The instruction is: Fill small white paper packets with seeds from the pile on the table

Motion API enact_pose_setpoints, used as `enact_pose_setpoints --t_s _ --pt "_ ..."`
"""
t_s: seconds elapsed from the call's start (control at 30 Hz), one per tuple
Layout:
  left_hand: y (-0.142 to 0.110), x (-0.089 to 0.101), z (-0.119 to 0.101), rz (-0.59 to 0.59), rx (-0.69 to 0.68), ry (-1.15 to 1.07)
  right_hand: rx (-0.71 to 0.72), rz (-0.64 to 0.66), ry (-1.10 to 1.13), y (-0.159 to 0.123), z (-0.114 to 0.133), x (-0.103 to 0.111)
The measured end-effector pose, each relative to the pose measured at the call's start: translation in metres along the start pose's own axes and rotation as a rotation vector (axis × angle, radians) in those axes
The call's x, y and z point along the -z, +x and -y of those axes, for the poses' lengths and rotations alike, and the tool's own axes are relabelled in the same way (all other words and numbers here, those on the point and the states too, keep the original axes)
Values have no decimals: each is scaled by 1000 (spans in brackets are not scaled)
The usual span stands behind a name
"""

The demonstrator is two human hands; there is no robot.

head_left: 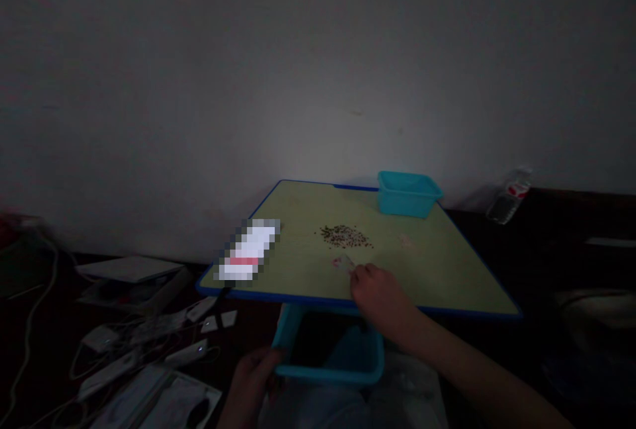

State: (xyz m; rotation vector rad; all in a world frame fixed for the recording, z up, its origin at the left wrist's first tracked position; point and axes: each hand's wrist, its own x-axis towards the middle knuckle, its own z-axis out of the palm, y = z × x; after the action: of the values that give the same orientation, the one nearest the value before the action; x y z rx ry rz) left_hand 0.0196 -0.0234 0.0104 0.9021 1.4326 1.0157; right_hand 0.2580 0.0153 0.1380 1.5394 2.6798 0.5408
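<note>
My right hand is over the front edge of a small low table with a pale top and blue rim. Its fingers are pinched on a small clear piece with a pink mark, too blurred to name more exactly. Just beyond it lies a loose spread of small dark and pale bits. My left hand grips the left rim of a blue plastic basin held below the table's front edge. The inside of that basin is dark, so its contents cannot be made out.
A second blue basin stands at the table's far right corner. At the left edge rests a bright blurred-out phone-like screen. Cables and power strips clutter the left side. A clear bottle leans by the wall.
</note>
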Motion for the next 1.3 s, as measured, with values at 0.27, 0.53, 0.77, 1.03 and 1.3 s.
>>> enact_pose_setpoints --t_s 0.27,0.53,0.77,1.03,1.3 --pt "2 1 2 15 24 -9 -203 9 -25 -33 -59 -16" --pt "-1 -1 -2 1 42 13 -344 -93 91 -39 -111 -32" --pt "2 1 2 3 32 -15 -473 -134 222 -45 -150 -46" --pt "4 0 2 11 -4 4 -717 -234 641 -48 -176 -56" --pt "-1 -1 -3 -13 26 -7 -738 -219 773 -41 -171 -50"
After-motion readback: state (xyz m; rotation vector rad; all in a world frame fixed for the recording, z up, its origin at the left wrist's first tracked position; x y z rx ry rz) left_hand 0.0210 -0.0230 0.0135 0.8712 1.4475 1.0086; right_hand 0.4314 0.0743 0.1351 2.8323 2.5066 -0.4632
